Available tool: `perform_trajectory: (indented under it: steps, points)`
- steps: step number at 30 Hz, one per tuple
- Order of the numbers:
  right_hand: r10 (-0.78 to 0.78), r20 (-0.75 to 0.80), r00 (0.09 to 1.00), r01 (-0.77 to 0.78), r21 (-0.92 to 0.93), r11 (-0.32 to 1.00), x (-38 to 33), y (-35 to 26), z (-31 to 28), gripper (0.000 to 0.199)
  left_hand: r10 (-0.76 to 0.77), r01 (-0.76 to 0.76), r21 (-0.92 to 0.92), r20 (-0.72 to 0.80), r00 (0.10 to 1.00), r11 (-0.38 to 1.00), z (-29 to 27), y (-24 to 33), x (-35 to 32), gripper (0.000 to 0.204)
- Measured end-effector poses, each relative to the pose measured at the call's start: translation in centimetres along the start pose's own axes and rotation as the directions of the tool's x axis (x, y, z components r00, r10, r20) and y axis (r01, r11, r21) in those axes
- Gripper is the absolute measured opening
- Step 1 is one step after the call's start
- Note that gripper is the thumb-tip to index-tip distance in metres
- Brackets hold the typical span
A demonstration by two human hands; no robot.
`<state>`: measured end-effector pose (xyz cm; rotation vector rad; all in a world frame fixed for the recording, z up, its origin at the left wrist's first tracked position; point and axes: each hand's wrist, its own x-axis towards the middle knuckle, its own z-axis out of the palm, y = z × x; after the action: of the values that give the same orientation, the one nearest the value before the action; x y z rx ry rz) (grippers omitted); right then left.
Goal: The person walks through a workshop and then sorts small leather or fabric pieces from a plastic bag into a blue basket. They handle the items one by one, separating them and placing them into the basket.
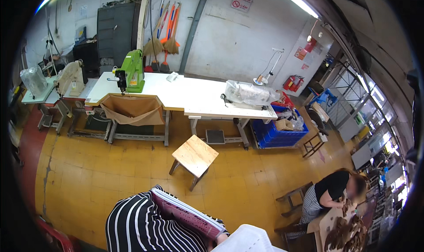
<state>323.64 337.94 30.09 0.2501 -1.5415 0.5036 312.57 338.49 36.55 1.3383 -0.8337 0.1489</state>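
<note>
Where my book [187, 213] is: low in front of me, tilted against my striped shirt [134, 221], pink cover outward, white page edges along its upper side.
Grip: part of one hand [221, 238] shows at the book's lower end; I cannot tell whether it is left or right, nor how its fingers are set.
White thing [247, 241]: just beside that hand, too cut off for me to name.
Stool [195, 155]: wooden, on the yellow floor [251, 174] beyond my book.
Long desk [198, 87]: white, bearing a green machine [134, 70] and a plastic-wrapped machine [249, 93]; a brown pouch [132, 110] hangs at its front.
Crate [280, 136]: blue, filled, near the desk's right end.
Brooms [168, 37]: against the far wall.
Co-worker [329, 190]: at my right, bent over brown pieces [346, 236].
</note>
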Motion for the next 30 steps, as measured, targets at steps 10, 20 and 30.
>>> perform_trajectory:
  steps: [10, 20, 30]
  points:
    - [-0.179, -0.153, 0.972, 0.187, 0.045, 0.981, 1.3, 12.2, -23.2, 0.009, -0.064, 0.062, -0.023, -0.136, 0.989, 0.998, -20.8, 2.7, -0.7, 0.047]
    - [-0.391, -0.220, 0.894, 0.320, -0.296, 0.900, 8.8, 24.1, -46.6, 0.009, 0.187, -0.048, -0.445, 0.273, 0.943, 0.894, -56.5, -0.1, 12.3, 0.051]
    - [-0.215, -0.201, 0.956, 0.167, -0.234, 0.958, 11.6, 37.0, -67.3, 0.009, 0.504, -0.194, -0.636, 0.353, 0.788, 0.747, -84.6, -3.3, 20.0, 0.057]
